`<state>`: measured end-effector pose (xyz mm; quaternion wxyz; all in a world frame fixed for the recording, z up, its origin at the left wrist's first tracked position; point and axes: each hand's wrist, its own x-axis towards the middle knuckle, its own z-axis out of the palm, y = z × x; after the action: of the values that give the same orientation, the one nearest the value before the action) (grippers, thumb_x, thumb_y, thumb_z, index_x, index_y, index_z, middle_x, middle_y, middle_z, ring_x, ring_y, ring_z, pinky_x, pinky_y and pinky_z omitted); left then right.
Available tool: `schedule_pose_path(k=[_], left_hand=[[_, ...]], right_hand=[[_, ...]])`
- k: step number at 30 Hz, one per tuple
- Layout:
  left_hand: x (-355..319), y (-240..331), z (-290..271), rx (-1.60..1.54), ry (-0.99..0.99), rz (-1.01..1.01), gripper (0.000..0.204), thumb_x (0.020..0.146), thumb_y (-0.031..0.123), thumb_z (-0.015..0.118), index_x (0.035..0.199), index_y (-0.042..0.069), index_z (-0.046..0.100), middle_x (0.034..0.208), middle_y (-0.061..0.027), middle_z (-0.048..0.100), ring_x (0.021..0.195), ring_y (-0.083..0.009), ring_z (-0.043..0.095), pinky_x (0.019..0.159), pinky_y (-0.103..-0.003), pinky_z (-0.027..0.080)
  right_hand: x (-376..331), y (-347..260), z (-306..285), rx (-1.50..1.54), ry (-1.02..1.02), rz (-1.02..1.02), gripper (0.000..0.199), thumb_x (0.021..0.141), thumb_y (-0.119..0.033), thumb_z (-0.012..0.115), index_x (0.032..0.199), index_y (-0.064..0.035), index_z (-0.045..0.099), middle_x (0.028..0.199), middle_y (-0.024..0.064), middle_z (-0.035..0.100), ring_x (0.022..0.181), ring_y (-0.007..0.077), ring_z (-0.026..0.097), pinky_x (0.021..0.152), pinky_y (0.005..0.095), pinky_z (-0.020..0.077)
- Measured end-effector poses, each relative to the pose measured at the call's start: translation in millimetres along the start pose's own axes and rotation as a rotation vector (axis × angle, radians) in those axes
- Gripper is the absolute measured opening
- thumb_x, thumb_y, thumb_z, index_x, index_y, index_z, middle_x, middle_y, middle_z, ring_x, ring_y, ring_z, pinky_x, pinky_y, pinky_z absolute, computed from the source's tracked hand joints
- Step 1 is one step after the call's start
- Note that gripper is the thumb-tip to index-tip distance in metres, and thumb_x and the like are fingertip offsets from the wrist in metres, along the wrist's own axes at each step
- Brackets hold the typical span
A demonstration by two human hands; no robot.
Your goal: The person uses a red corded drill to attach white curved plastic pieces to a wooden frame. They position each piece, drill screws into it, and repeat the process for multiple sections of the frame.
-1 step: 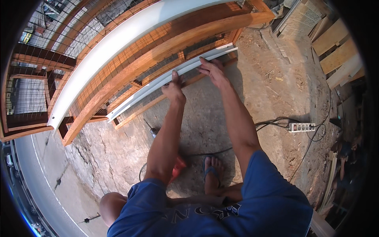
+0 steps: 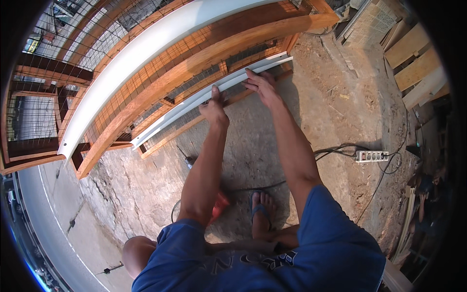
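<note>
A long white channel-shaped strip (image 2: 192, 102) runs along the low near side of a brown wooden frame with wire mesh (image 2: 170, 87). My left hand (image 2: 214, 108) grips the strip's near edge near its middle, thumb on top and the other fingers partly hidden below. Farther right, my right hand (image 2: 262, 88) is closed at the same edge, fingertips on the white surface; its underside is hidden. Above, a wider white trough (image 2: 116, 73) lies along the frame behind a thick wooden rail (image 2: 194, 63). A thin wooden slat (image 2: 175, 134) shows just below the strip.
Near my left forearm lies a tool with a long thin bit (image 2: 188, 159), partly hidden. Beside my sandalled foot (image 2: 261, 209) is a red object (image 2: 219, 207). A power strip (image 2: 372, 156) with black cables lies right on rough ground. Wooden boards (image 2: 416, 58) are stacked far right; a road (image 2: 44, 219) runs left.
</note>
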<state>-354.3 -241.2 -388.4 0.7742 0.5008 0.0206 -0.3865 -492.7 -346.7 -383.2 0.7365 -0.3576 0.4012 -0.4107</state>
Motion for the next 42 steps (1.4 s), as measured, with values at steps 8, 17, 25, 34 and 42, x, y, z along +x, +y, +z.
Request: schedule_pose_path(k=[8,17,25,34,42], left_hand=[[-5,-6,19,-0.056,-0.006,0.069,0.049,0.097,0.011,0.068,0.135,-0.003,0.041,0.125,-0.0193,0.056,0.107,-0.0284,0.065,0.091,-0.042,0.062],[-5,-20,47,-0.050,0.018,0.010,0.048,0.097,0.009,0.068,0.135,-0.004,0.041,0.124,-0.0195,0.059,0.105,-0.0298,0.066,0.087,-0.041,0.062],[-4,-22,46,-0.016,0.026,0.032,0.043,0.096,0.013,0.071,0.129,-0.003,0.049,0.114,-0.0169,0.063,0.093,-0.0243,0.068,0.076,-0.037,0.064],[-9,-27,47,0.005,0.030,0.014,0.046,0.098,0.019,0.069,0.130,-0.002,0.044,0.119,-0.0153,0.060,0.094,-0.0255,0.067,0.083,-0.038,0.063],[-2,-29,61,-0.050,0.045,-0.036,0.045,0.099,0.020,0.067,0.132,-0.001,0.044,0.117,-0.0165,0.063,0.094,-0.0266,0.068,0.079,-0.040,0.063]], right_hand=[[5,-10,24,-0.085,0.165,0.014,0.046,0.087,-0.020,0.081,0.121,0.0049,0.061,0.108,0.0169,0.069,0.093,0.0279,0.071,0.086,0.0409,0.0626],[1,-18,9,-0.069,0.072,0.077,0.043,0.091,-0.017,0.076,0.123,0.0069,0.060,0.112,0.0171,0.067,0.099,0.0288,0.069,0.090,0.0416,0.0610],[20,-42,-45,-0.006,0.067,-0.027,0.045,0.098,-0.020,0.069,0.133,0.0024,0.054,0.127,0.0127,0.060,0.120,0.0257,0.058,0.107,0.0443,0.0512],[32,-45,-23,-0.099,0.308,-0.001,0.039,0.097,-0.019,0.069,0.129,0.0011,0.059,0.115,0.0125,0.067,0.101,0.0267,0.068,0.094,0.0417,0.0592],[20,-59,-49,0.076,0.029,0.033,0.067,0.095,-0.039,0.071,0.140,0.0041,0.047,0.137,0.0245,0.051,0.128,0.0356,0.053,0.101,0.0515,0.0554]])
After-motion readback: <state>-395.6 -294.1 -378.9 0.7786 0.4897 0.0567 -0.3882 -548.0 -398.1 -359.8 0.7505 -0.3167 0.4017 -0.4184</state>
